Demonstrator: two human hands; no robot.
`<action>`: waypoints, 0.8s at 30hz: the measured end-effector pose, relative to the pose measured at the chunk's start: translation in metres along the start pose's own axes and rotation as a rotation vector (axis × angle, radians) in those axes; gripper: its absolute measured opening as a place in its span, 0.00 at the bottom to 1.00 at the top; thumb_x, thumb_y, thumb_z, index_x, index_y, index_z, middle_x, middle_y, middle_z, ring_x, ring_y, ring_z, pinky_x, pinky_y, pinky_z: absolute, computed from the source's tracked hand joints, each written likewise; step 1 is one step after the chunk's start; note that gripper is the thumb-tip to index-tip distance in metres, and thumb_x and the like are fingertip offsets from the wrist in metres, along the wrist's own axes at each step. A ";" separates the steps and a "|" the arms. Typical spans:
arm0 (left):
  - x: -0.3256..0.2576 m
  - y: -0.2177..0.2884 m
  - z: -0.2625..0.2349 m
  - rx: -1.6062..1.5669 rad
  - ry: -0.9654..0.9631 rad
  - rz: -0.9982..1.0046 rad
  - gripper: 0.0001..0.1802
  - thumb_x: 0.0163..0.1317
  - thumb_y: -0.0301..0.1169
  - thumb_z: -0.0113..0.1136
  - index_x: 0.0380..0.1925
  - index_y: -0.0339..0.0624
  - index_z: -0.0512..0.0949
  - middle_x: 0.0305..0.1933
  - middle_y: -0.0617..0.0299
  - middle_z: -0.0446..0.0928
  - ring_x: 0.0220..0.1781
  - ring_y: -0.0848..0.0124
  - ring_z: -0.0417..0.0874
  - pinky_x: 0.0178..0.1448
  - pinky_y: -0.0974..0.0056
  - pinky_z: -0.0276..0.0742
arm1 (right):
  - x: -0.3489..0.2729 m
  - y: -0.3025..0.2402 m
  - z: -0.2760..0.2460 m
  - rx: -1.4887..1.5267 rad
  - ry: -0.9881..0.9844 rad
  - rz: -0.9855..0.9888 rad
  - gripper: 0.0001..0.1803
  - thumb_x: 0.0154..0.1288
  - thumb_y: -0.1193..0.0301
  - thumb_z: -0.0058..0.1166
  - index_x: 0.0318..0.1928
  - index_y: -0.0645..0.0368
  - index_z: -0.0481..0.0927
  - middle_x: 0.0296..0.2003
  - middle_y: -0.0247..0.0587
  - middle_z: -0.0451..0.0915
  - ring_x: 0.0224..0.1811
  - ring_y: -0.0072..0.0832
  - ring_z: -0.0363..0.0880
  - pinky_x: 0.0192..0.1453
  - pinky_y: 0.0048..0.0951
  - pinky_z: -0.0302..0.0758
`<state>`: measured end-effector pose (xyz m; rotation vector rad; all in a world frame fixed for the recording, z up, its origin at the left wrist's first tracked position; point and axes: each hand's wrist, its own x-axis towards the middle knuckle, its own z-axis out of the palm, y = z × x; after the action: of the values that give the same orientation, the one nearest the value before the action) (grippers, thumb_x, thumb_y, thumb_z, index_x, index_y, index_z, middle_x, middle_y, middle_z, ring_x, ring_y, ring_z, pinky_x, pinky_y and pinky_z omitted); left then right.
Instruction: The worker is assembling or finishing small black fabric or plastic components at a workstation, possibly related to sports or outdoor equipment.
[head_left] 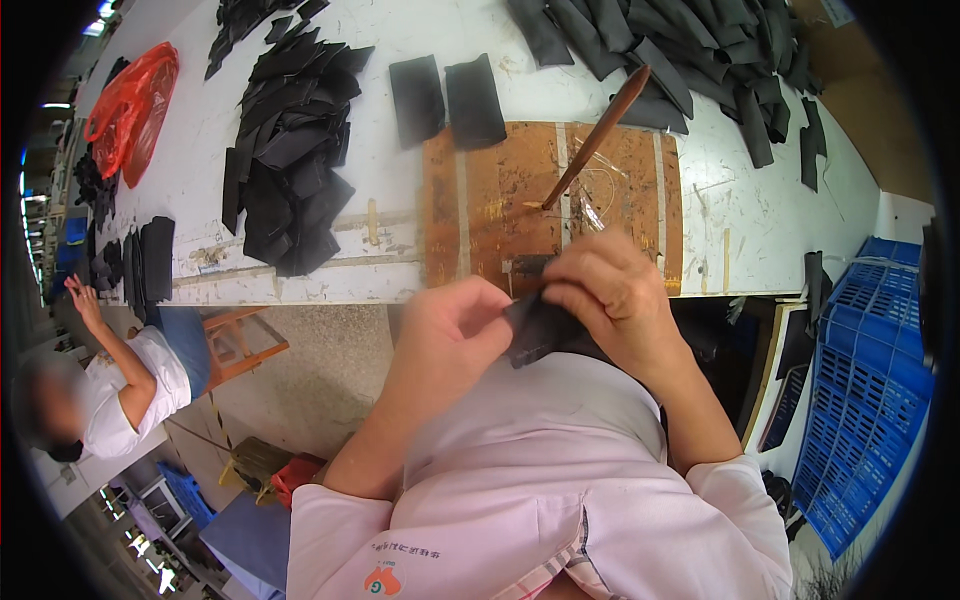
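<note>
Just off the table's near edge, a small black fabric piece is held up between my two hands. My left hand pinches its left side between thumb and fingers. My right hand grips the upper right part, its fingers curled over and hiding some of the cloth. Beyond them lies a worn brown board with pale tape strips across it. A pointed wooden stick slants up from the board. Two flat black fabric pieces lie side by side at the board's far left edge.
A heap of black pieces covers the table's left part, and a larger pile lies far right. A red plastic bag sits far left. Blue plastic crates stand at my right. Another person sits at the left.
</note>
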<state>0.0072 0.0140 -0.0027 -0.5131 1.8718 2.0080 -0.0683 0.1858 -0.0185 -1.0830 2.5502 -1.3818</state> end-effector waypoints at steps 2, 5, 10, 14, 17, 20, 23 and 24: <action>-0.003 0.000 0.010 0.068 0.129 0.067 0.03 0.52 0.22 0.57 0.28 0.34 0.74 0.24 0.67 0.75 0.27 0.84 0.73 0.30 0.76 0.68 | 0.004 -0.002 -0.002 -0.353 0.198 -0.064 0.13 0.46 0.69 0.62 0.34 0.60 0.76 0.29 0.39 0.71 0.31 0.30 0.71 0.26 0.30 0.67; -0.006 -0.005 0.024 0.015 0.332 0.189 0.05 0.51 0.22 0.59 0.27 0.34 0.74 0.23 0.67 0.75 0.26 0.83 0.72 0.29 0.76 0.68 | -0.001 -0.019 -0.003 0.237 0.155 0.052 0.22 0.40 0.64 0.66 0.35 0.64 0.75 0.29 0.42 0.71 0.28 0.30 0.74 0.27 0.25 0.72; -0.001 -0.014 0.038 0.311 0.449 0.541 0.06 0.48 0.19 0.60 0.28 0.35 0.75 0.23 0.59 0.76 0.21 0.76 0.75 0.27 0.72 0.71 | -0.006 -0.027 0.009 0.262 0.096 0.116 0.15 0.43 0.75 0.63 0.33 0.64 0.75 0.28 0.41 0.72 0.27 0.31 0.75 0.28 0.26 0.73; 0.005 -0.019 0.037 0.557 0.601 0.708 0.08 0.46 0.17 0.59 0.29 0.36 0.75 0.24 0.56 0.76 0.22 0.73 0.77 0.26 0.70 0.71 | 0.000 -0.024 0.020 -0.076 0.191 -0.097 0.10 0.44 0.80 0.59 0.30 0.63 0.74 0.23 0.40 0.70 0.22 0.33 0.72 0.23 0.28 0.71; 0.007 -0.020 0.025 0.610 0.752 0.715 0.10 0.45 0.16 0.58 0.30 0.36 0.76 0.23 0.56 0.76 0.20 0.74 0.76 0.24 0.70 0.71 | -0.005 -0.013 0.034 -0.313 0.202 -0.131 0.09 0.44 0.79 0.58 0.29 0.62 0.74 0.22 0.40 0.67 0.19 0.34 0.70 0.21 0.29 0.69; 0.009 -0.009 0.016 0.472 0.847 0.651 0.06 0.53 0.15 0.54 0.33 0.31 0.74 0.20 0.64 0.74 0.16 0.82 0.70 0.20 0.77 0.67 | -0.006 -0.011 0.031 -0.084 0.225 0.026 0.10 0.43 0.79 0.60 0.29 0.63 0.73 0.24 0.40 0.69 0.20 0.35 0.71 0.22 0.29 0.70; 0.009 0.005 0.021 -0.065 0.585 0.359 0.04 0.55 0.17 0.55 0.31 0.30 0.74 0.23 0.62 0.75 0.18 0.82 0.72 0.23 0.78 0.68 | 0.005 -0.030 0.023 0.216 0.226 0.083 0.13 0.42 0.80 0.62 0.31 0.64 0.75 0.24 0.40 0.71 0.24 0.32 0.75 0.23 0.27 0.71; 0.009 0.005 0.024 -0.066 0.586 0.362 0.04 0.55 0.17 0.55 0.31 0.30 0.74 0.23 0.62 0.75 0.18 0.82 0.72 0.23 0.78 0.68 | 0.007 -0.035 0.021 0.329 0.246 0.106 0.13 0.42 0.79 0.62 0.32 0.64 0.75 0.24 0.40 0.72 0.25 0.30 0.76 0.23 0.26 0.72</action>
<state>-0.0032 0.0373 -0.0013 -0.9181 2.3812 2.3342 -0.0471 0.1540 -0.0027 -0.7533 2.3631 -1.9206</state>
